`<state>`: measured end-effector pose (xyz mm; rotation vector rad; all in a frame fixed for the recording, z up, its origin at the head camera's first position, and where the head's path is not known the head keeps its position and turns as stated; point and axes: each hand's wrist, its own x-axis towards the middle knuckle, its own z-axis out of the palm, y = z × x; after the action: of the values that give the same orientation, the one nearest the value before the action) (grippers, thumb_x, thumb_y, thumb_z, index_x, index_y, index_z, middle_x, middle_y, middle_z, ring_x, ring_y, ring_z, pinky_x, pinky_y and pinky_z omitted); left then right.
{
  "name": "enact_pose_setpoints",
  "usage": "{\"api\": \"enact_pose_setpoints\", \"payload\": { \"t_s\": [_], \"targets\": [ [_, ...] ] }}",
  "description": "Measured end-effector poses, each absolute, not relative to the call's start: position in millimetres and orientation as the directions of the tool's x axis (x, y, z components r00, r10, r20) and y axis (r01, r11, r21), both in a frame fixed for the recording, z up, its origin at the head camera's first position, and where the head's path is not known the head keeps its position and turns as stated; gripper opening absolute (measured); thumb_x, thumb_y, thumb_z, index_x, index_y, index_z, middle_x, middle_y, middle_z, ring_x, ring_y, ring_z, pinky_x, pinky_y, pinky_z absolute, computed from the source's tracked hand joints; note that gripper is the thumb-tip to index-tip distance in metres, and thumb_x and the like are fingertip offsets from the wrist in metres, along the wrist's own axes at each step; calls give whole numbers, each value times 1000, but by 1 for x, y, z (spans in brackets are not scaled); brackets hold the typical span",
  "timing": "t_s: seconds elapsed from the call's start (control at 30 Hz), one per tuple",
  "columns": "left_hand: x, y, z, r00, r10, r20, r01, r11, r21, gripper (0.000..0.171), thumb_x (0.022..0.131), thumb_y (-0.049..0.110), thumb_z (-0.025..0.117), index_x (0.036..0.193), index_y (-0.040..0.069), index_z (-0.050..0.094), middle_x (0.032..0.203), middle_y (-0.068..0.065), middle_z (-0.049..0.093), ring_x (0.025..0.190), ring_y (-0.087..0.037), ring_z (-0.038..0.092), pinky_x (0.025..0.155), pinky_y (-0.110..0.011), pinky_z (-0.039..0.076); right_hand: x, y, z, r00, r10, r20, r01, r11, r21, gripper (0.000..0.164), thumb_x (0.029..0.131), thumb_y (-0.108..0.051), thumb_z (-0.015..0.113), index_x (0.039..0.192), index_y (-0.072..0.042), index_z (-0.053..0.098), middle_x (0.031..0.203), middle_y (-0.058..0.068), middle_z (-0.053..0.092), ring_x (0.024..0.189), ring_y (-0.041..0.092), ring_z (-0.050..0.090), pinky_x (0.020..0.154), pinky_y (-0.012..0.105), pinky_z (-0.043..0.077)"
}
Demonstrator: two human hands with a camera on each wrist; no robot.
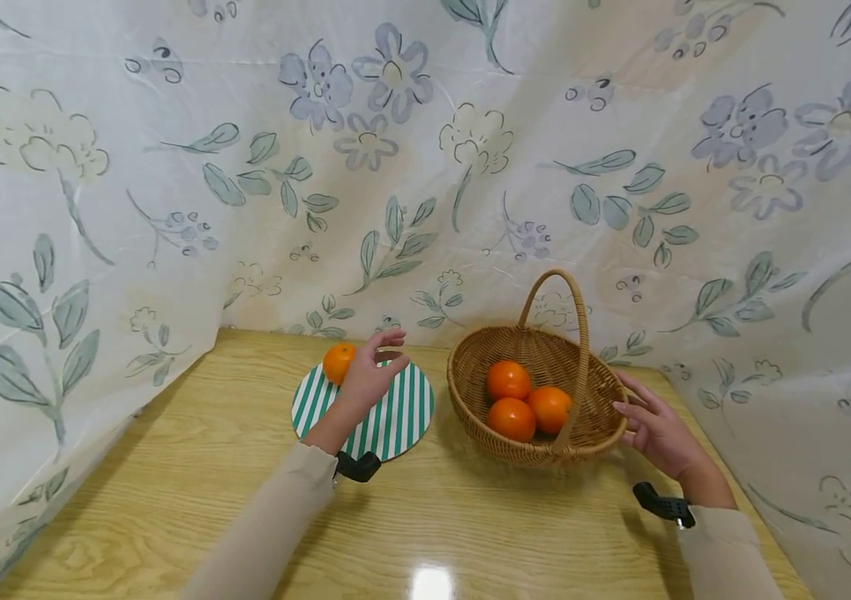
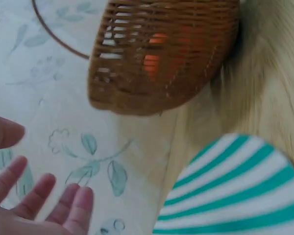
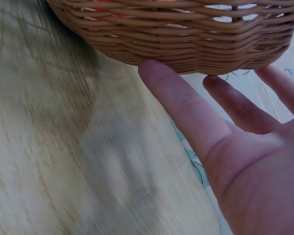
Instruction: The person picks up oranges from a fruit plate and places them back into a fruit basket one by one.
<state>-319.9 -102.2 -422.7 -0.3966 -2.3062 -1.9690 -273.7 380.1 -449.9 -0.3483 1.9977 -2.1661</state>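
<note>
My left hand (image 1: 368,375) hovers over a round green-and-white striped mat (image 1: 402,417), thumb and fingers apart with nothing between them. One orange (image 1: 338,363) lies at the mat's far left, beside that hand and partly behind it. In the left wrist view the left hand (image 2: 39,210) shows spread, bent fingers, away from the basket. A brown wicker basket (image 1: 481,429) with a tall arched handle (image 1: 583,333) holds oranges (image 1: 509,381), three of them showing. At the basket's right end, my right hand (image 1: 661,433) touches the wicker with extended fingers; its thumb (image 3: 169,88) meets the edge.
A pale wooden table (image 1: 192,467) lies under everything. Behind and along the sides hangs a floral sheet (image 1: 395,192), close to the basket's far side. Each wrist wears a black camera mount (image 1: 357,467).
</note>
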Motion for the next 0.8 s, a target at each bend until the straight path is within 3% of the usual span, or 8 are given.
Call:
{"api": "enact_pose_setpoints", "payload": {
  "t_s": [0.13,0.4,0.8],
  "targets": [
    [-316,-117,-425,-978,108,181,199,194,961,42,101,20,64,142,24,56,144,-5,53,131,-30,55,103,-47,54,-274,379,-450,-961,-274,43,-25,-67,-997,69,109,-10,45,166,-15,7,139,-10,49,115,18,71,87,36,62],
    [-316,-149,-433,-955,66,288,295,215,931,41,101,16,66,141,15,58,144,-11,54,135,-38,52,114,-52,45,-274,378,-449,-964,-265,34,-20,-56,-998,68,109,-11,46,166,-17,9,141,-8,48,114,17,71,87,37,62],
    [-337,-186,-448,-947,-17,321,306,262,915,43,99,16,67,141,11,57,152,-13,51,143,-40,41,122,-57,32,-274,378,-448,-969,-248,19,-9,-40,-999,68,110,-12,45,166,-18,9,141,-9,46,114,15,71,87,36,62]
  ]
}}
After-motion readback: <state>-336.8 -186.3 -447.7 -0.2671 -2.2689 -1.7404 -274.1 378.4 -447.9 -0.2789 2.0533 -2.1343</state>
